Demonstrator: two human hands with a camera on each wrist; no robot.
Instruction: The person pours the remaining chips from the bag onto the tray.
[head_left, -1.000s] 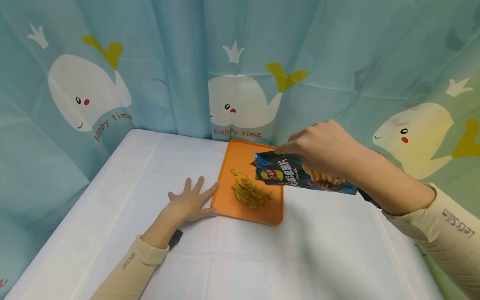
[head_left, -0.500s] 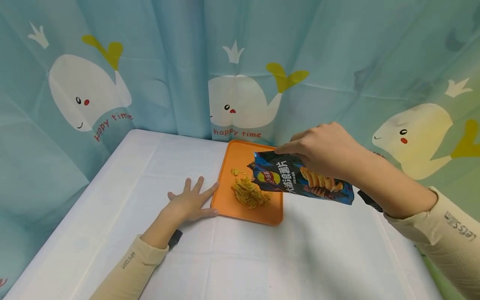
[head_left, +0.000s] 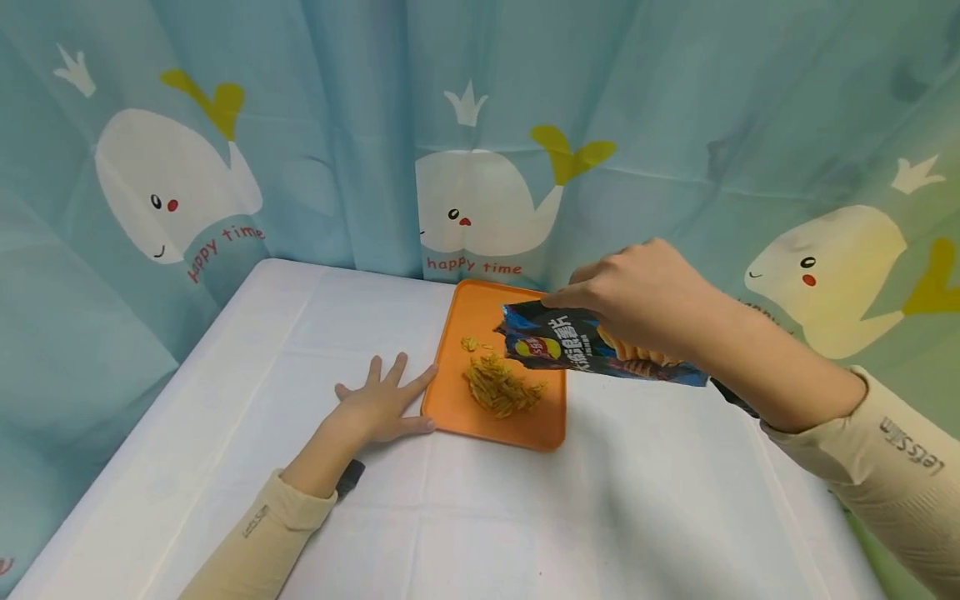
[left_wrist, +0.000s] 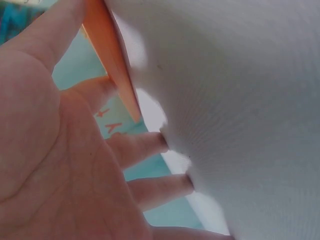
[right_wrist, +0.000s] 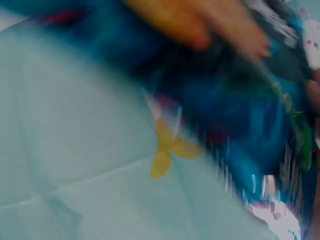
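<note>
A dark blue bag of potato chips (head_left: 551, 346) hangs above the right part of an orange tray (head_left: 480, 312). My right hand (head_left: 637, 292) grips its upper edge, and the bag's torn end points left over the tray. In the right wrist view the bag (right_wrist: 210, 107) is blurred by motion. Broken yellow chips (head_left: 501, 387) lie heaped on the tray's near half, with a few small pieces behind them. My left hand (head_left: 378, 407) rests spread on the table, two of its digits touching the tray's left rim. From the left wrist the palm (left_wrist: 65, 150) shows beside the tray edge (left_wrist: 112, 55).
The table (head_left: 360, 533) has a white cloth. Behind it hangs a light blue curtain (head_left: 360, 167) printed with whales, close to the tray's far edge.
The bag's right end dipped half a second ago and is raised again now, with the right hand shifted slightly left. My left hand and the tray stay in place.
</note>
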